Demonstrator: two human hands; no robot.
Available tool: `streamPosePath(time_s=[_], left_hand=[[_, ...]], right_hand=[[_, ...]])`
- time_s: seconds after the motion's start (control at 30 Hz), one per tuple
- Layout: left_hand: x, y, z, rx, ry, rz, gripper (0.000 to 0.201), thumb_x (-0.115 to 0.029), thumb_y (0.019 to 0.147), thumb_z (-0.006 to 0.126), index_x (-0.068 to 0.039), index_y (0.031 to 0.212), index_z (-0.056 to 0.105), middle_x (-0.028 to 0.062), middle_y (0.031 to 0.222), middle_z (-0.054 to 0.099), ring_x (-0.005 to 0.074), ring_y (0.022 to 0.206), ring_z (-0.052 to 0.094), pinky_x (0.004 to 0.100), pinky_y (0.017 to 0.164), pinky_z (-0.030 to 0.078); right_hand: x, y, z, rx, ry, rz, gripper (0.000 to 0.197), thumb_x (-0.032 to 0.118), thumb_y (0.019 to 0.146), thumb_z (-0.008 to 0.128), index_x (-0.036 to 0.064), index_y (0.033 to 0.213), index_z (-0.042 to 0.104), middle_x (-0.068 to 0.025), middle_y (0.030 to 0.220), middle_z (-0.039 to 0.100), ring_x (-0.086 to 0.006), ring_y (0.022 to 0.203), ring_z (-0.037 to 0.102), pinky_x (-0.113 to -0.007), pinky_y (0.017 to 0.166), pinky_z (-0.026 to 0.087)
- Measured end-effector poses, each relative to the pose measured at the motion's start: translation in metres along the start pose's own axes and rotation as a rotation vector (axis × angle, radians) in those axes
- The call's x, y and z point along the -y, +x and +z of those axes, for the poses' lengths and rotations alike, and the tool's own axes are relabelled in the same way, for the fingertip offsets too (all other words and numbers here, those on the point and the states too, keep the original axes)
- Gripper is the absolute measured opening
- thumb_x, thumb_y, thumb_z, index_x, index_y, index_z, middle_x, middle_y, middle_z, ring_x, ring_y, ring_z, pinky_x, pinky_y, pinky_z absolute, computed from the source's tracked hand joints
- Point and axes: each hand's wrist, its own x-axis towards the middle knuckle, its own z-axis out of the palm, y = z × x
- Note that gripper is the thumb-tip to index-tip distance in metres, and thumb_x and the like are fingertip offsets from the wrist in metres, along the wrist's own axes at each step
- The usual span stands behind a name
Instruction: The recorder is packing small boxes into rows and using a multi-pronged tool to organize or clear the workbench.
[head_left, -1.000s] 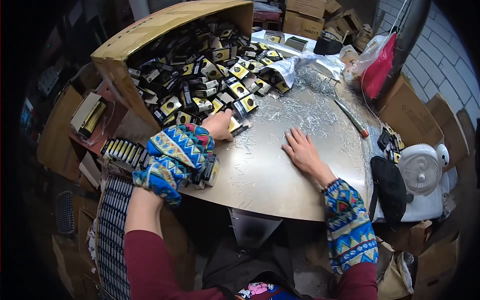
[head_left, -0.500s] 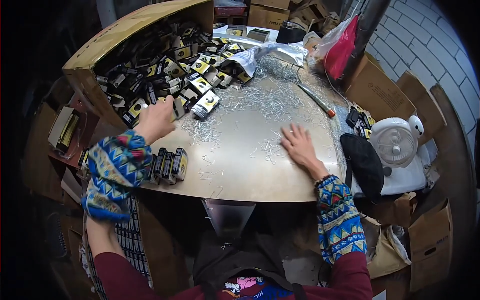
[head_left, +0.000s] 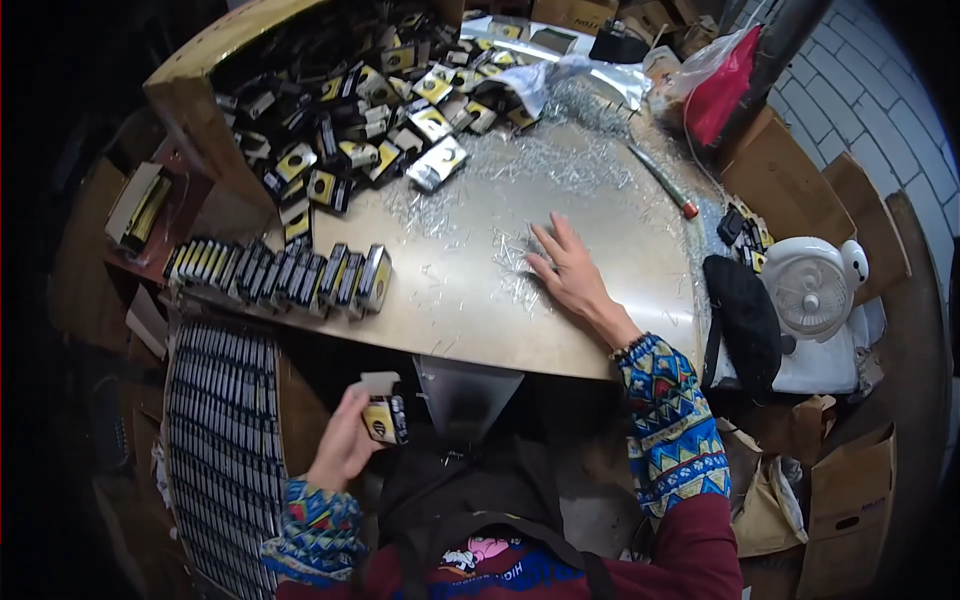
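Note:
My left hand [head_left: 340,445] is closed on a small black-and-yellow box [head_left: 384,420] in front of the table's near edge. The box's pale end flap stands up, folded open. On the metal-topped table [head_left: 460,325], my right hand [head_left: 575,280] lies palm down with fingers spread. Its fingertips touch a small cluster of thin silvery nails [head_left: 515,265]. More loose nails [head_left: 570,165] are scattered farther back. A row of filled-looking boxes [head_left: 300,275] stands along the table's left front edge. Behind it, a heap of similar boxes [head_left: 375,120] spills from a tipped cardboard carton [head_left: 185,105].
Below the table at left, a carton holds tightly packed boxes [head_left: 225,430]. A grey metal chute [head_left: 465,395] hangs under the front edge. To the right are a black pouch [head_left: 740,320], a white fan [head_left: 808,290], a red-ended rod [head_left: 665,185] and a red plastic bag [head_left: 722,90].
My left hand has left the box heap and come down toward my body, now holding an open box. My right hand has slid slightly left onto the nails. The view has shifted, showing more of the row.

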Motion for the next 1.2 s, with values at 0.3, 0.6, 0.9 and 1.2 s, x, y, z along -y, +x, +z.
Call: streamPosePath(time_s=[0.3, 0.6, 0.9, 1.2], left_hand=[[0.113, 0.024, -0.008, 0.058, 0.455, -0.071, 0.022, -0.012, 0.09, 0.064, -0.003, 0.109, 0.062, 0.001, 0.093, 0.062, 0.0084, 0.08, 0.056, 0.0222, 0.069, 0.045], [0.13, 0.008, 0.017, -0.045, -0.045, -0.122, 0.024, -0.008, 0.089, 0.064, -0.005, 0.112, 0.059, 0.0019, 0.094, 0.064, 0.0061, 0.079, 0.056, 0.0186, 0.061, 0.04], [0.136, 0.011, 0.009, 0.086, -0.014, -0.107, 0.028, -0.006, 0.088, 0.061, -0.003, 0.115, 0.057, 0.0041, 0.102, 0.063, 0.008, 0.092, 0.057, 0.022, 0.075, 0.046], [0.143, 0.0, 0.032, -0.122, 0.975, 0.275, 0.06, -0.024, 0.074, 0.079, 0.0, 0.114, 0.043, 0.0252, 0.107, 0.061, 0.0384, 0.102, 0.061, 0.0433, 0.084, 0.049]], right_hand=[[0.068, -0.033, 0.032, 0.092, -0.192, 0.034, 0.052, 0.027, 0.101, 0.042, -0.0088, 0.138, 0.036, -0.0295, 0.145, 0.036, -0.0423, 0.138, 0.03, -0.049, 0.113, 0.026], [0.16, -0.096, 0.016, 0.247, -0.157, -0.032, 0.058, 0.02, 0.098, 0.05, -0.0124, 0.14, 0.029, -0.0328, 0.147, 0.027, -0.0478, 0.14, 0.022, -0.051, 0.114, 0.022], [0.095, -0.044, 0.03, 0.043, -0.128, 0.01, 0.053, 0.015, 0.096, 0.052, -0.0012, 0.143, 0.035, -0.0278, 0.146, 0.036, -0.0464, 0.137, 0.03, -0.052, 0.113, 0.024], [0.153, -0.128, 0.047, 0.136, 0.12, -0.489, 0.025, 0.01, 0.071, 0.064, 0.0037, 0.095, 0.062, -0.0106, 0.096, 0.06, -0.0282, 0.087, 0.058, -0.038, 0.075, 0.046]])
